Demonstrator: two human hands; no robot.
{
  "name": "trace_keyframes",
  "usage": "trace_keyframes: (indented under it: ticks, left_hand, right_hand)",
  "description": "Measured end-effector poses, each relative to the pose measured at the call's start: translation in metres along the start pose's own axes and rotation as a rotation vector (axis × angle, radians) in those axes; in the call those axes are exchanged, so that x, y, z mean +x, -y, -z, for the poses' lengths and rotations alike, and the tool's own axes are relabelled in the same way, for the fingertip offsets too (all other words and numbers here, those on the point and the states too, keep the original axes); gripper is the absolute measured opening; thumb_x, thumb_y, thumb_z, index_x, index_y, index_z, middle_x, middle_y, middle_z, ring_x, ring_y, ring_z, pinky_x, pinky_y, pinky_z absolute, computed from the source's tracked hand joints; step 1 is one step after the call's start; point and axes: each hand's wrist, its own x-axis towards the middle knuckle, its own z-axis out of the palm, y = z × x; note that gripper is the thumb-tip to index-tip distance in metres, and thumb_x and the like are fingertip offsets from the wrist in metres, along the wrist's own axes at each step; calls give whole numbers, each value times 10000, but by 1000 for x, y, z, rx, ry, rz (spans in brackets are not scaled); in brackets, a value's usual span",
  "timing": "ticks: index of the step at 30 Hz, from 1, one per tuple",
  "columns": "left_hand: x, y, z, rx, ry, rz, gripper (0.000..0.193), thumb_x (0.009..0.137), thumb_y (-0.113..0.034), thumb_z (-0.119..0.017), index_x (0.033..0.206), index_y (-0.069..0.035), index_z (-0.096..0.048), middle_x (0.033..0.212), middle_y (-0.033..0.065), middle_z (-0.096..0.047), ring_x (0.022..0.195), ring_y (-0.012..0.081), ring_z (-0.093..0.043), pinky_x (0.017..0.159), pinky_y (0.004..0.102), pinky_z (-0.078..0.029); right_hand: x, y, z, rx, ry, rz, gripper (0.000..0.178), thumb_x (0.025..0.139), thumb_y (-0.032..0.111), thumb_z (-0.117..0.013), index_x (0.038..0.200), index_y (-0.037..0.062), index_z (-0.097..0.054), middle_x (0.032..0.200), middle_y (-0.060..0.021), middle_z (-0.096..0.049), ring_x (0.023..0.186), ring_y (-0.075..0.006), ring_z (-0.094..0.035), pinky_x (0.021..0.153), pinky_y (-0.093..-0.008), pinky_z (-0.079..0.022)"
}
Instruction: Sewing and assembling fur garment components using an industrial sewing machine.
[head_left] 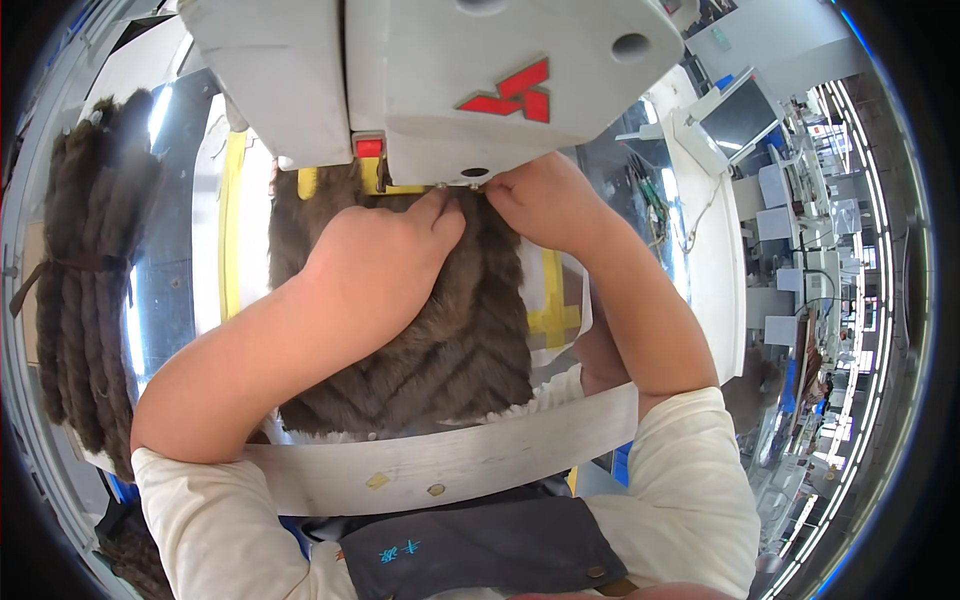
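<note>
A brown fur piece with chevron-like bands lies in front of me, its far end running under a white sewing machine head. My left hand rests on the fur, fingers bent and pressed together, pinching it close below the machine's front edge. At the fur's far right edge my right hand is closed, its fingertips gripping the fur beside the machine. The machine's underside and the stitching spot are hidden beneath the head.
A tied bundle of dark fur strips lies at the left. Yellow tape marks the work surface. A curved white board crosses in front of my body. Tweezer-like tools and a small screen are on the right.
</note>
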Motion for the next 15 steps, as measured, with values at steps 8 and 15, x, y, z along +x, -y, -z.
trace_keyframes:
  ticks: [8, 15]
  left_hand:
    - [-2, 3, -2, 8, 1, 1, 461, 827, -47, -609, 1275, 59, -593, 1246, 200, -677, 795, 289, -729, 657, 371, -587]
    - [-2, 2, 0, 92, 38, 18, 467, 833, -78, -622, 1280, 54, -600, 1209, 185, -688, 794, 267, -737, 640, 353, -587]
  right_hand:
    - [10, -12, -19, 77, -110, 13, 262, 872, 110, -572, 1065, 77, -745, 1005, -186, -727, 962, -417, -668, 813, -495, -545]
    - [14, -17, -17, 510, -126, -100, 311, 933, 110, -657, 1228, 20, -696, 1068, -119, -762, 928, -245, -702, 844, -386, -545]
